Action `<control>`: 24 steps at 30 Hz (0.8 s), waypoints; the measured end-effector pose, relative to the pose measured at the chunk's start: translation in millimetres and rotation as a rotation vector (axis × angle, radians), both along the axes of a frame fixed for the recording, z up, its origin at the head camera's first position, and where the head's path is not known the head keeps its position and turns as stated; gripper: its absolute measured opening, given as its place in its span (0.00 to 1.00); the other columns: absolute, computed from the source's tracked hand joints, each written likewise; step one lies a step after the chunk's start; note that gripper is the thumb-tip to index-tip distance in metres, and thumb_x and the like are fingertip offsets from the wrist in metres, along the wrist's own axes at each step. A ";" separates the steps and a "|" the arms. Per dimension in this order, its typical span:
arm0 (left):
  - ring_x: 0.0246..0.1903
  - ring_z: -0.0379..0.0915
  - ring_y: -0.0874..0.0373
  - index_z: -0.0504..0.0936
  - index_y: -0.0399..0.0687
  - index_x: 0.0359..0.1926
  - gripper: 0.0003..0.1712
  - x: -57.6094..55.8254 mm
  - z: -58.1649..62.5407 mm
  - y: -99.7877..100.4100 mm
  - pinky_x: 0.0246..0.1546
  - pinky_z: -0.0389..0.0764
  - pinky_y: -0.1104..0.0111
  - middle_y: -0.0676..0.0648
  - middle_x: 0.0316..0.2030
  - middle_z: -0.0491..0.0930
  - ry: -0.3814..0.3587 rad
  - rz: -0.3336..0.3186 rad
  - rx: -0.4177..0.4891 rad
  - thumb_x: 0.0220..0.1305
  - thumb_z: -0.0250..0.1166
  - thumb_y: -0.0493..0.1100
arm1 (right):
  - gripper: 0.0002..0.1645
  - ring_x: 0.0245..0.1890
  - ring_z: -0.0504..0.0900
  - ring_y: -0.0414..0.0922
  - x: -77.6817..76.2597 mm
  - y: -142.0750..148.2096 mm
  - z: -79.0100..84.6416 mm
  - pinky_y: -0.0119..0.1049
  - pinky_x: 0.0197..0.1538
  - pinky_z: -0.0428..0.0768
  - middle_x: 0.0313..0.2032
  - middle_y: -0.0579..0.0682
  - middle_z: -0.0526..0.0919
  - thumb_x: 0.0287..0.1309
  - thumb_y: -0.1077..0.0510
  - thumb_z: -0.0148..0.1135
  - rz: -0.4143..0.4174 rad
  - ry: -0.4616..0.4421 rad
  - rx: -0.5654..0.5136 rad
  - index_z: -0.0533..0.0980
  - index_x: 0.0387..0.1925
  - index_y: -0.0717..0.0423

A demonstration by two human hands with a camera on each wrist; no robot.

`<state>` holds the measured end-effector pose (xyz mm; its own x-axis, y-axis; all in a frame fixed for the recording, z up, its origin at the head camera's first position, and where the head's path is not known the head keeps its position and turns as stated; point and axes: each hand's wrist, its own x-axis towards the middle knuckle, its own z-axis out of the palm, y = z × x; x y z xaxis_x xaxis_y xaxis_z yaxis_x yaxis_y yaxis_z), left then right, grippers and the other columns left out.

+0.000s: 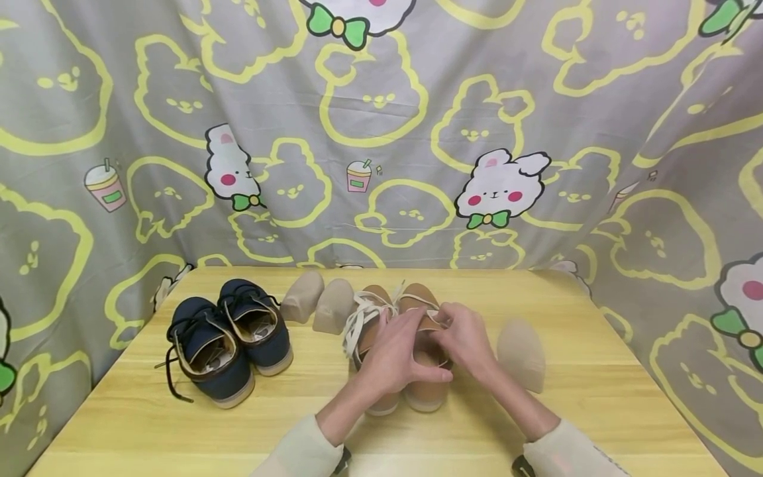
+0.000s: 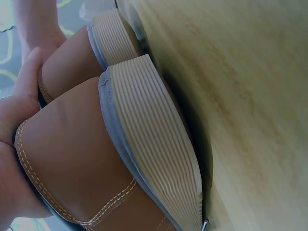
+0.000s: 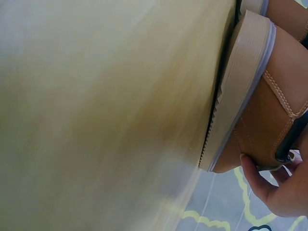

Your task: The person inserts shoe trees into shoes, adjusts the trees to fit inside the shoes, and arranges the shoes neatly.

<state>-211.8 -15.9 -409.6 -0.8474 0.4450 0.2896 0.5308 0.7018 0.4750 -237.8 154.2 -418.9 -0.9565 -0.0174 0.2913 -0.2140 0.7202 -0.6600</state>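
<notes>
Both hands work at the right brown shoe (image 1: 426, 396), which stands upright on the worktop (image 1: 572, 344), toe away from the person, close beside the left brown shoe (image 1: 383, 403). The left hand (image 1: 395, 358) is spread wide: its thumb stretches out over the heel end of the right shoe, while its fingers reach forward to the upper near the tongue. Whether those fingertips grasp anything is hidden. The right hand (image 1: 467, 341) is nearly closed, pinching the outer edge of the same shoe near the front of its collar; the right wrist view shows the thumb against the outside of the leather and the other fingers bent over the rim.

Loose white laces (image 1: 359, 321) spill over the left brown shoe, next to the left hand. Near the right forearm lies one beige insert (image 1: 521, 358). Two more, a left insert (image 1: 303, 296) and a middle insert (image 1: 334, 306), sit side by side just left of the brown pair. Farther left stand two navy shoes (image 1: 275, 350), dark-laced, one lace trailing onto the worktop. A patterned curtain (image 1: 390, 225) hangs behind.
</notes>
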 end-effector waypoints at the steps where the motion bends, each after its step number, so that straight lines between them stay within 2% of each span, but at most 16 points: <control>1: 0.71 0.65 0.53 0.63 0.46 0.75 0.66 -0.1 -0.4 0.5 0.76 0.47 0.40 0.47 0.70 0.71 0.002 0.000 -0.001 0.40 0.77 0.74 | 0.13 0.25 0.73 0.42 0.1 0.1 -0.8 0.34 0.30 0.74 0.25 0.47 0.84 0.38 0.63 0.82 -0.003 0.005 0.001 0.81 0.23 0.51; 10: 0.71 0.66 0.52 0.65 0.47 0.74 0.65 -0.2 -1.9 1.0 0.76 0.46 0.40 0.49 0.70 0.72 0.014 -0.001 0.001 0.40 0.78 0.73 | 0.14 0.25 0.73 0.42 -0.6 -0.5 -5.7 0.36 0.31 0.75 0.23 0.46 0.81 0.38 0.62 0.82 -0.011 0.055 0.014 0.80 0.21 0.50; 24: 0.69 0.68 0.53 0.66 0.47 0.73 0.65 -0.7 -1.5 0.8 0.76 0.46 0.39 0.49 0.69 0.74 0.020 -0.011 0.013 0.39 0.78 0.73 | 0.13 0.23 0.72 0.42 -1.8 -1.2 -4.0 0.35 0.30 0.74 0.20 0.44 0.81 0.40 0.62 0.79 -0.033 0.037 0.024 0.79 0.19 0.50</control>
